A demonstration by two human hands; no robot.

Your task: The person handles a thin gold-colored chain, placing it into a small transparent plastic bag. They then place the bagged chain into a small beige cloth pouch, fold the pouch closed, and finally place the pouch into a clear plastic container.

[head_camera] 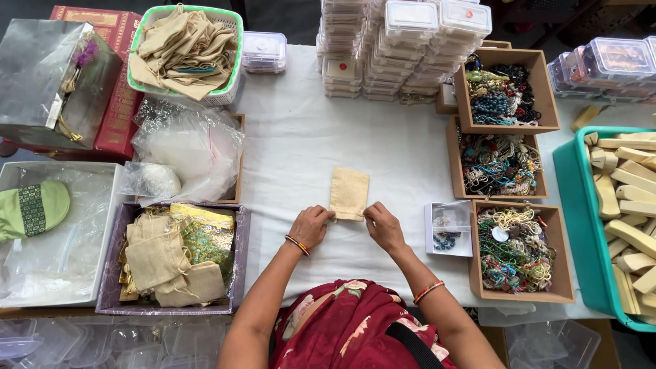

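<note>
A small beige cloth pouch point(349, 194) lies flat on the white-covered counter point(301, 137), straight ahead of the person, well apart from the bead boxes. Its near edge is pinched at both lower corners: the left hand point(311, 226) grips the left corner between fingers and thumb, the right hand point(384, 225) the right corner, both closed on the cloth. The pouch appears light, soft and limp, likely to fold or sag when lifted, and not fragile; it is best held at the corners or hem. A small clear box of beads point(449, 229) sits just beside the right hand.
</note>
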